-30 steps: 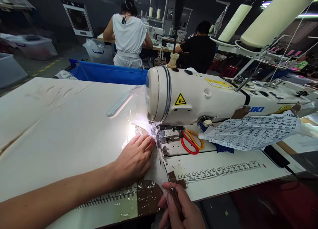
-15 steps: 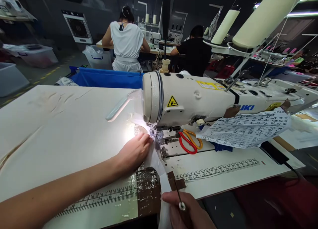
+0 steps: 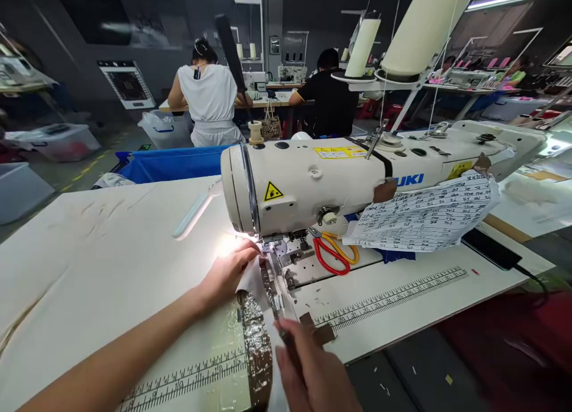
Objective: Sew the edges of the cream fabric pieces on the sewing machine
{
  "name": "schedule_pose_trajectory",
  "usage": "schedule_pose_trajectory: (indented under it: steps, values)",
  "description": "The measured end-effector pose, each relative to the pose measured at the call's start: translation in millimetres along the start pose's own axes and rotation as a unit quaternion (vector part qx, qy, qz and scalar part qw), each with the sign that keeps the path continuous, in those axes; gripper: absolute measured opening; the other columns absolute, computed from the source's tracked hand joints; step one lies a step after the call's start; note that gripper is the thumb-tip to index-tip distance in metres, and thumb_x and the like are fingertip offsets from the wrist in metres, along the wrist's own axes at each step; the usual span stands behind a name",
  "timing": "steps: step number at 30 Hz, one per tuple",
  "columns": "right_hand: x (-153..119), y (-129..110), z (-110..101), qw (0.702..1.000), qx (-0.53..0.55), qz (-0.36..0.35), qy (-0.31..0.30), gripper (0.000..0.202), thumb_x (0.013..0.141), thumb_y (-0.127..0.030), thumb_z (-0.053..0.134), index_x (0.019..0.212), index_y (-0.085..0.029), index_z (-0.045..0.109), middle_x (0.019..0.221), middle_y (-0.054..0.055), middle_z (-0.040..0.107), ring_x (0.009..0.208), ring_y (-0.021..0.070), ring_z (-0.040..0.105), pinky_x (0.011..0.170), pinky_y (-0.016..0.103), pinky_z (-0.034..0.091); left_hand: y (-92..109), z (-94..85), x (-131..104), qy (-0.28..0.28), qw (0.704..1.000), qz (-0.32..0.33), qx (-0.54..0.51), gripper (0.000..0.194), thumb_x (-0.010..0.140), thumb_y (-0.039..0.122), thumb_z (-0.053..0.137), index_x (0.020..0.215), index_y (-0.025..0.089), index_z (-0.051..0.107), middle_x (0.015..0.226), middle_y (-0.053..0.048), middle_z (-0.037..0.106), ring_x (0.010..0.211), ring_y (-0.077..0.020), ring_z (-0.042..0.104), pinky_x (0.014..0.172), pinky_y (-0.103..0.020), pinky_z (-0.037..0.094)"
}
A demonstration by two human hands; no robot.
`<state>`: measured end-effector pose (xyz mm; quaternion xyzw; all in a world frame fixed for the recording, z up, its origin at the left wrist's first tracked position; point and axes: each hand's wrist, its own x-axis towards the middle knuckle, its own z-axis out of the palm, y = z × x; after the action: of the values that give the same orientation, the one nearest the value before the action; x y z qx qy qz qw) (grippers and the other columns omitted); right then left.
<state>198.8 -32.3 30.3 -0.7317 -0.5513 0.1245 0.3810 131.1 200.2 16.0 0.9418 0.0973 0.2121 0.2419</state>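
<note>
Workshop table (image 3: pixel 111 251): left hand (image 3: pixel 230 272) fingers pressed flat on thin white fabric strip (image 3: pixel 261 281); right hand (image 3: pixel 313 376) fingers pinching slim tool (image 3: pixel 279 313).

scissors (image 3: pixel 333 255) on machine bed, right of needle; paper (image 3: pixel 420 218) further right.

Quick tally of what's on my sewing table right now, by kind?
Sewing machine: 1
Scissors: 1
Printed sheet: 1
Printed rulers: 2
White fabric strip: 1
Thin tool in right hand: 1
Total: 7
</note>
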Motion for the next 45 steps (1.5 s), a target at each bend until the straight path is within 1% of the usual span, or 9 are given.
schedule_pose_trajectory:
  steps: [3,6,8,11,16,28,34,41,45]
  values:
    - [13,15,5,0.997,-0.035,0.004,0.068,0.026,0.1,-0.024,0.029,0.121,-0.016,0.043,0.073,0.001,0.071,0.052,0.0166,0.066,0.043,0.024,0.039,1,-2.0,5,0.002,0.999,-0.004,-0.049,0.023,0.093,0.031,0.049,0.085,0.017,0.066,0.091,-0.008,0.066,0.083,-0.02,0.063,0.074,-0.031,0.051]
    - [27,19,13,0.981,-0.12,-0.009,0.154,0.028,0.1,-0.023,0.028,0.116,-0.015,0.05,0.072,0.002,0.071,0.049,0.0178,0.065,0.042,0.027,0.037,5,-3.7,8,-0.005,0.998,-0.011,-0.067,0.025,0.093,0.033,0.05,0.084,0.017,0.067,0.089,-0.009,0.067,0.084,-0.021,0.062,0.074,-0.031,0.05]
    - [35,19,18,0.972,-0.155,-0.027,0.174,0.028,0.098,-0.02,0.031,0.113,-0.015,0.054,0.074,0.003,0.072,0.055,0.0185,0.068,0.046,0.027,0.041,6,-4.6,8,-0.013,0.997,-0.022,-0.078,0.026,0.093,0.034,0.049,0.085,0.017,0.067,0.09,-0.009,0.067,0.086,-0.0214,0.062,0.075,-0.032,0.051]
    - [44,18,22,0.969,-0.181,-0.036,0.167,0.029,0.094,-0.013,0.034,0.108,-0.014,0.058,0.08,0.005,0.074,0.063,0.0191,0.071,0.049,0.027,0.043,4,-5.2,8,-0.018,0.995,-0.026,-0.094,0.025,0.093,0.034,0.051,0.087,0.017,0.068,0.092,-0.009,0.068,0.087,-0.0215,0.062,0.076,-0.032,0.051]
    - [48,19,23,0.973,-0.182,-0.018,0.143,0.03,0.09,-0.011,0.035,0.106,-0.015,0.06,0.077,0.003,0.072,0.064,0.019,0.071,0.048,0.028,0.042,0,-4.4,7,-0.026,0.995,-0.038,-0.093,0.025,0.092,0.038,0.054,0.094,0.019,0.07,0.099,-0.009,0.069,0.089,-0.0226,0.063,0.078,-0.034,0.052]
    - [47,20,22,0.973,-0.181,-0.02,0.14,0.03,0.091,-0.011,0.034,0.106,-0.015,0.059,0.075,0.003,0.07,0.062,0.0181,0.07,0.048,0.027,0.04,2,-6.1,8,-0.049,0.992,-0.076,-0.09,0.029,0.091,0.041,0.052,0.085,0.017,0.067,0.09,-0.009,0.067,0.083,-0.0221,0.061,0.076,-0.034,0.052]
    - [46,21,24,0.976,-0.174,-0.017,0.134,0.03,0.09,-0.011,0.035,0.106,-0.014,0.06,0.078,0.003,0.07,0.065,0.0189,0.07,0.05,0.028,0.042,0,-3.7,7,-0.041,0.993,-0.067,-0.083,0.024,0.09,0.036,0.055,0.095,0.018,0.069,0.094,-0.009,0.068,0.087,-0.0224,0.064,0.076,-0.033,0.052]
    - [47,19,22,0.972,-0.179,-0.031,0.146,0.03,0.089,-0.01,0.035,0.107,-0.014,0.059,0.077,0.003,0.071,0.064,0.0177,0.07,0.05,0.028,0.042,-2,-1.8,7,-0.018,0.995,-0.057,-0.075,0.021,0.088,0.035,0.057,0.092,0.018,0.067,0.095,-0.009,0.069,0.084,-0.021,0.064,0.073,-0.031,0.053]
    - [48,19,23,0.97,-0.195,-0.024,0.143,0.03,0.088,-0.01,0.036,0.106,-0.015,0.059,0.075,0.002,0.071,0.061,0.0179,0.069,0.05,0.028,0.042,-1,-0.8,7,-0.003,0.999,-0.038,-0.036,0.021,0.092,0.034,0.051,0.089,0.018,0.064,0.091,-0.008,0.067,0.081,-0.0203,0.063,0.072,-0.032,0.051]
